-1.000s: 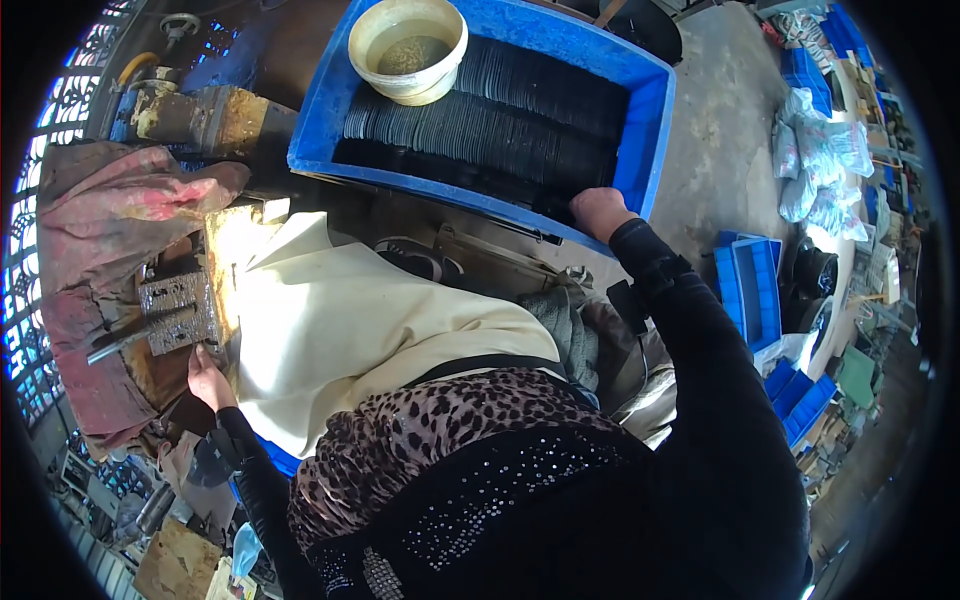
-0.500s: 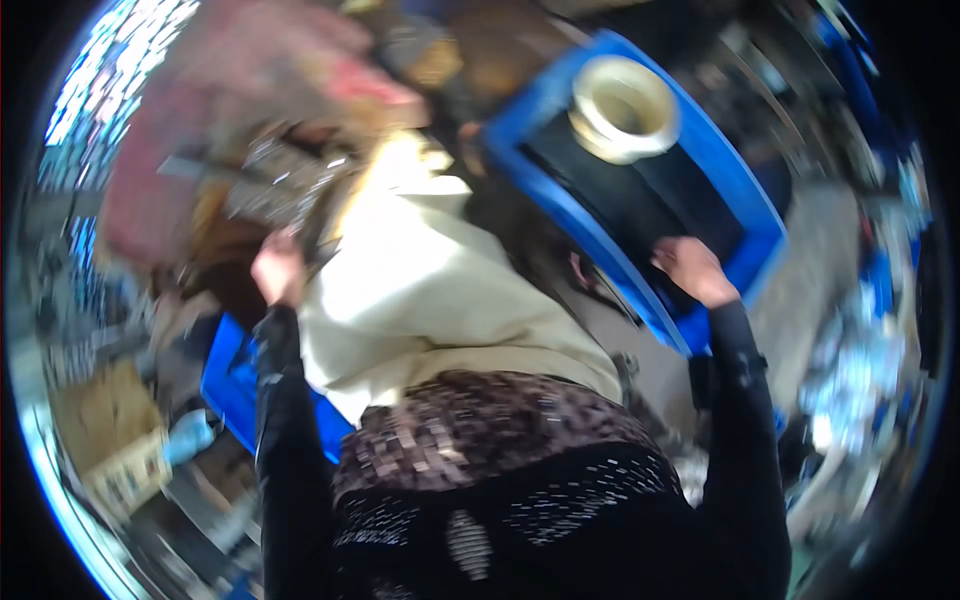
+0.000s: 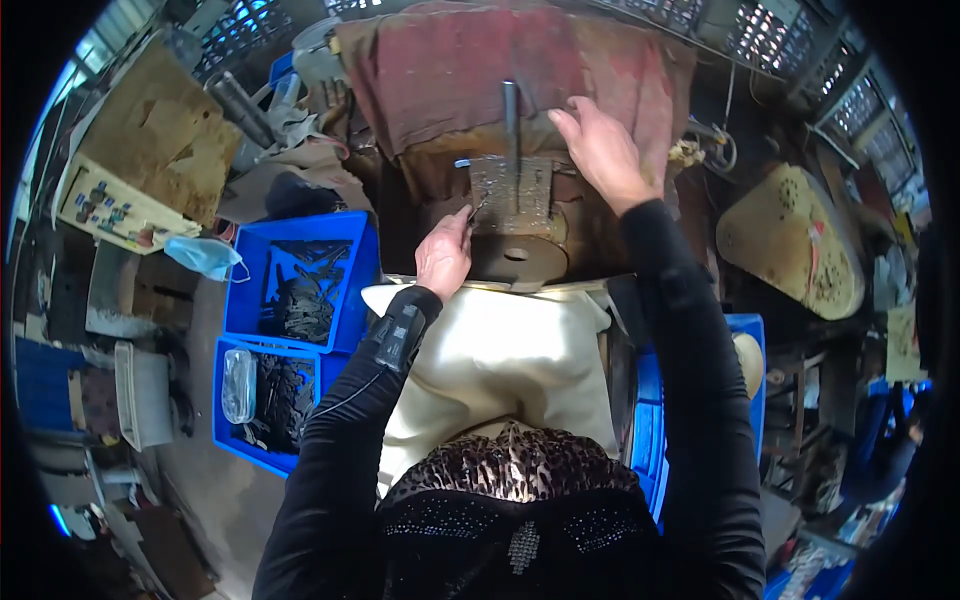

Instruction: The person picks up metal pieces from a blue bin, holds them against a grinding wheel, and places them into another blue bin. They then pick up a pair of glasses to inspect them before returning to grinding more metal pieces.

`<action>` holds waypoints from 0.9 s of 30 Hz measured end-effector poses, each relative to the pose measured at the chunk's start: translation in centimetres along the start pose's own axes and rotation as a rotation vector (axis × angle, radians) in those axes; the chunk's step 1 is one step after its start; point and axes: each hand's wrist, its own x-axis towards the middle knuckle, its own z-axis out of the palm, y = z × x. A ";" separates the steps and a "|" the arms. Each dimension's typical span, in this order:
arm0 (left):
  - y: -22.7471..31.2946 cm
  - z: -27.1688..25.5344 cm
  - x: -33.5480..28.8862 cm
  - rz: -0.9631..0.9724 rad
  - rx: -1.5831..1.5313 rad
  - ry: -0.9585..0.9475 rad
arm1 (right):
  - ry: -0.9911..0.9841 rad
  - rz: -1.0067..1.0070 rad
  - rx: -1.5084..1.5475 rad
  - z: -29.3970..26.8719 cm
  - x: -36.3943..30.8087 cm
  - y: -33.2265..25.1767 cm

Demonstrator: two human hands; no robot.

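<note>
My left hand (image 3: 445,252) is closed beside the left edge of a shiny, worn metal plate (image 3: 490,185). A thin dark bit shows at its fingertips, too small to name. My right hand (image 3: 606,152) is raised to the right of an upright metal rod (image 3: 511,110), apart from it. Its thumb and fingers are partly spread, with nothing visible between them. Below the worn plate lies a rounded metal plate with a hole (image 3: 540,258). A red-brown cloth (image 3: 450,75) drapes behind the rod. Cream sheeting (image 3: 500,340) covers my lap.
Two blue bins (image 3: 345,285) at the left hold dark strip-like pieces; the nearer also holds a clear plastic box (image 3: 239,385). Another blue bin (image 3: 648,440) with a cream round container (image 3: 747,364) sits by my right arm. A stained stool top (image 3: 790,240) stands right.
My view has swung round, bringing the cloth-draped machine to the centre. My right hand has gone from over the blue bin with the round container to beside the metal rod.
</note>
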 end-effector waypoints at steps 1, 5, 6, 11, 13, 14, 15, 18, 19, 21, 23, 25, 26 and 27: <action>-0.8 -0.1 0.1 -0.011 -0.018 0.013 | -0.035 0.047 -0.036 1.3 1.9 -1.6; -2.8 -0.5 -0.2 -0.092 -0.148 0.003 | -0.139 0.175 -0.134 5.1 6.1 -5.0; -2.9 -0.5 -0.1 -0.123 -0.251 -0.029 | -0.162 0.229 -0.168 5.9 6.7 -5.4; -3.6 -0.3 -0.3 -0.212 -0.481 -0.055 | -0.131 0.261 -0.210 8.0 8.4 -4.9; -2.5 -0.9 0.3 -0.338 -0.550 -0.100 | -0.114 0.271 -0.194 8.0 8.3 -4.2; -1.9 -1.3 0.7 -0.461 -0.609 -0.141 | -0.103 0.276 -0.187 7.9 8.3 -3.8; -1.7 -1.8 0.7 -0.593 -0.662 -0.173 | -0.107 0.274 -0.190 8.1 7.3 -4.2; -2.7 -0.7 1.1 -0.594 -0.830 -0.014 | -0.323 0.319 0.061 9.6 1.7 -5.2; -2.4 -0.1 1.3 -0.584 -0.918 0.053 | -0.519 0.381 0.273 9.7 -0.4 -5.1; -0.5 1.0 2.0 -0.490 -0.873 0.135 | -0.715 0.448 0.719 10.4 -4.3 -6.7; 1.0 1.6 3.3 -0.281 -0.762 0.284 | -0.647 0.508 0.892 11.3 -5.9 -7.6; 1.2 1.2 3.6 -0.245 -0.677 0.279 | -0.484 0.643 1.250 12.0 -6.5 -7.7; 1.3 0.8 3.7 -0.213 -0.586 0.266 | -0.487 0.638 1.243 12.2 -6.3 -7.4; 1.4 0.4 3.7 -0.182 -0.494 0.253 | -0.430 0.618 1.224 12.4 -6.0 -7.2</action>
